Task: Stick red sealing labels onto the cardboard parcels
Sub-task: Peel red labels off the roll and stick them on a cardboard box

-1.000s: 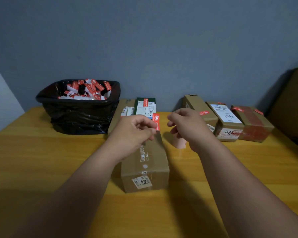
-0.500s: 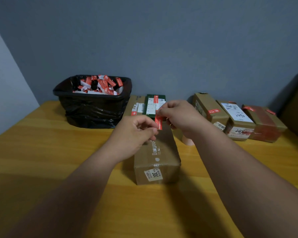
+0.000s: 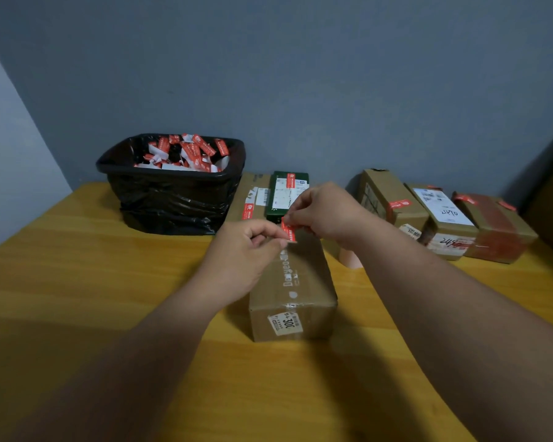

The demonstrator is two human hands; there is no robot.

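Red sealing label, pinched at opposite ends by the left hand and right hand, hovers over the cardboard parcel's far end; best centred on the seam, then pressed flat.

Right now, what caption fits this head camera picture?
Both hands peel a red label above the parcel.

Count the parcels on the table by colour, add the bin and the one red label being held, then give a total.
Brown cardboard parcels: 5
Green parcel: 1
Black bin: 1
Red label, held: 1
Total: 8
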